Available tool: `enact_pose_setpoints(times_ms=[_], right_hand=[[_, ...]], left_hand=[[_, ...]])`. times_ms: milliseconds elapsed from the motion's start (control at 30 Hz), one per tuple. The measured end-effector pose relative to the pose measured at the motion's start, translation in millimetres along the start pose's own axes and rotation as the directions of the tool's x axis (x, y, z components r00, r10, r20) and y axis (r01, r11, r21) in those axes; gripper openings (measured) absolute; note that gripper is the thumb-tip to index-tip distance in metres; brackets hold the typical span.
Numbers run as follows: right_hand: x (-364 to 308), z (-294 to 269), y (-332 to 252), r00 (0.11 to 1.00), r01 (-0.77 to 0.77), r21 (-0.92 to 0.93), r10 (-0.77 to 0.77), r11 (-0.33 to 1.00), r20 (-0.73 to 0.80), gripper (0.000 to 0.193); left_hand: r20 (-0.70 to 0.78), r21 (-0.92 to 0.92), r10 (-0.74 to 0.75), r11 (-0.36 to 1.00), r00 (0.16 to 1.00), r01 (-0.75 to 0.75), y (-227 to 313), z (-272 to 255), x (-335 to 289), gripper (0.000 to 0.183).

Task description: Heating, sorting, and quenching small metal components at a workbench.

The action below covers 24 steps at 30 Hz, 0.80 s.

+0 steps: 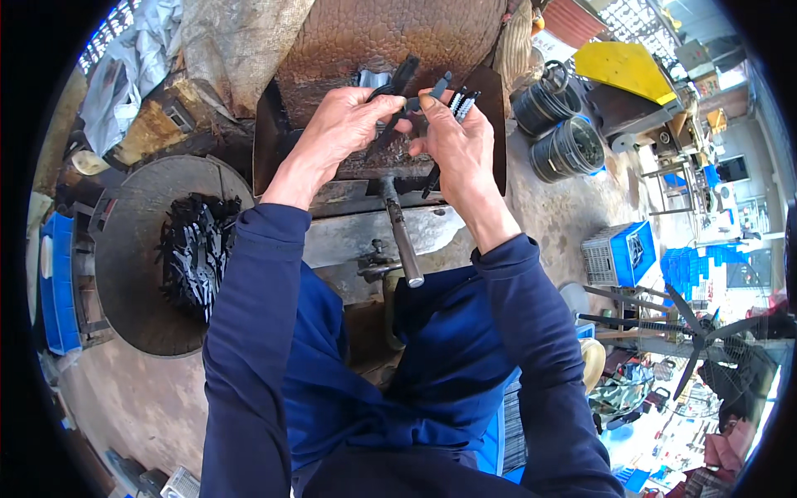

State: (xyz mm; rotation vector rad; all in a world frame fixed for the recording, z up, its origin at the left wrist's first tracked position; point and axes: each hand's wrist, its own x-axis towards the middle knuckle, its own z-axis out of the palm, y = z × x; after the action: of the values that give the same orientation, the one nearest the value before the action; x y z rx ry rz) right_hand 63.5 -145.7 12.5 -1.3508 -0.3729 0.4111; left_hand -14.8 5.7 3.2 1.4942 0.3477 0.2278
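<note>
My left hand (347, 133) is closed round several long dark metal pieces (404, 73), which stick out past its thumb and fingers. Beside it, my right hand (462, 148) grips a bundle of similar dark metal strips (465, 101), some with light shiny edges. Between the two thumbs sits one small dark piece (442, 85), its lower end close to the left fingertips. Both hands are over a metal-sided machine housing (270, 145), with a metal bar (402, 236) pointing from it toward my knees. Fingers hide the lower parts of the pieces.
At my left stands a wide round pan (124, 282) with a heap of dark metal strips (199, 249). A blue tray (60, 282) lies beyond it. To the right are black buckets (567, 149), a crate (610, 256) and a fan (699, 339).
</note>
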Motion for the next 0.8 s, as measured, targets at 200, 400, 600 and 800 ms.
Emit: enact_pose_setpoints(times_ms=[200, 400, 600, 800], right_hand=[[3, -10, 4, 1.0, 0.017, -0.056, -0.019, 0.998, -0.025, 0.028], [3, -17, 2, 0.999, -0.03, 0.075, 0.028, 0.997, 0.03, 0.028], [5, -29, -6, 0.998, -0.061, 0.135, 0.062, 0.989, -0.007, 0.028], [5, -31, -12, 0.994, -0.107, 0.171, 0.11, 0.979, -0.003, 0.028]], left_hand=[[-0.109, 0.055, -0.031, 0.998, 0.994, 0.037, -21, -31, 18, 0.039], [-0.103, 0.415, -0.12, 0.897, 0.987, 0.152, -48, -48, 37, 0.03], [-0.036, 0.565, 0.0, 0.825, 0.999, 0.02, -62, -49, 41, 0.033], [-0.011, 0.608, -0.056, 0.792, 0.998, 0.051, -62, -59, 37, 0.035]])
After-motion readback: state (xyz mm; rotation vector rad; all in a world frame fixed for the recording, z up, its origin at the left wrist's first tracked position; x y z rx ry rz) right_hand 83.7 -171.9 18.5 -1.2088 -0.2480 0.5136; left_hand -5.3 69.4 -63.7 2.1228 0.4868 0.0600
